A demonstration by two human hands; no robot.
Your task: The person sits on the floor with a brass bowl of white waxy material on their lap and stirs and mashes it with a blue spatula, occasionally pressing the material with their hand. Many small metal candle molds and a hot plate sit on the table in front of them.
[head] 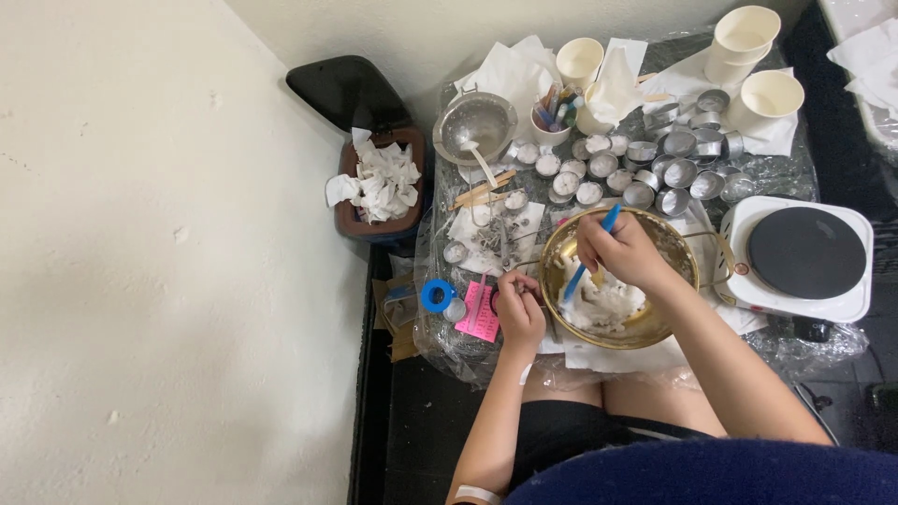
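Fingers of right hand pinching blue spatula, closed around upper part of handle. Spatula long axis running diagonal: top end up-right above knuckles, blade end down-left, dipping into white waxy lumps inside gold bowl. Lumps lying just below and slightly left of right hand, touching blade tip as far as visible.

Left hand resting just left of bowl rim, fingers curled tight around small dark object; too small to identify. Sitting close beside pink card and blue tape roll.

Right hand clearly nearer to wax; left hand outside bowl, near but apart from rim.

Tabletop crowding with small metal tealight cups, some filled white, some empty. Metal strainer at upper left, paper cups at top right, white hotplate well right of bowl. Brown bin stuffed with tissues standing left of tabletop.
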